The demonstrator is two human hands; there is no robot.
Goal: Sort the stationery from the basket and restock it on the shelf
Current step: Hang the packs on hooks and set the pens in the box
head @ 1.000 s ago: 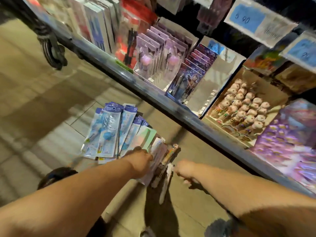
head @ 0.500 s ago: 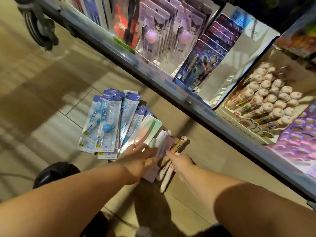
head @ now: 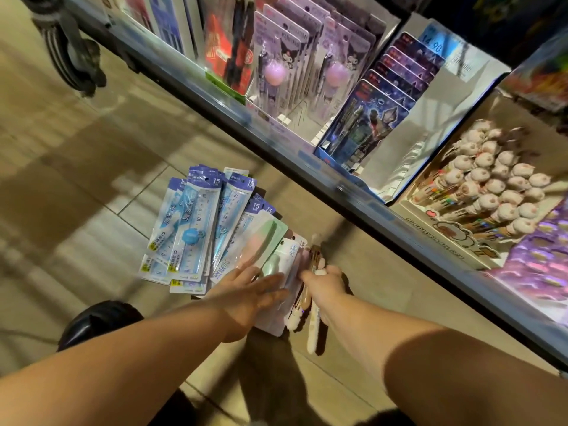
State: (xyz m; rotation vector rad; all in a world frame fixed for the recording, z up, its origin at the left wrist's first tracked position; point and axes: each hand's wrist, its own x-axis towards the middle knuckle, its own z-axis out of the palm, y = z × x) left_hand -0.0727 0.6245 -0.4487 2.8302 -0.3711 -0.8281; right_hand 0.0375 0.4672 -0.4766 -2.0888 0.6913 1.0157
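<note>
1. Blue-and-white ruler packs [head: 190, 229] lie fanned and overlapping, flat on the floor.
2. Pastel pink-and-green carded packs [head: 261, 244] overlap the fan's right edge.
3. Loose pens [head: 314, 324] lie just beside them, below the shelf [head: 270, 133].

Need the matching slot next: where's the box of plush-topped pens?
Head view, right side: the box of plush-topped pens sits on the shelf, between the dark blue card packs and the purple packs.

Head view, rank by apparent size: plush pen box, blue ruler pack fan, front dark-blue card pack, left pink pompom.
1. plush pen box, cropped at right edge
2. blue ruler pack fan, close behind
3. front dark-blue card pack
4. left pink pompom
The floor is farther than the shelf: apparent only.
</note>
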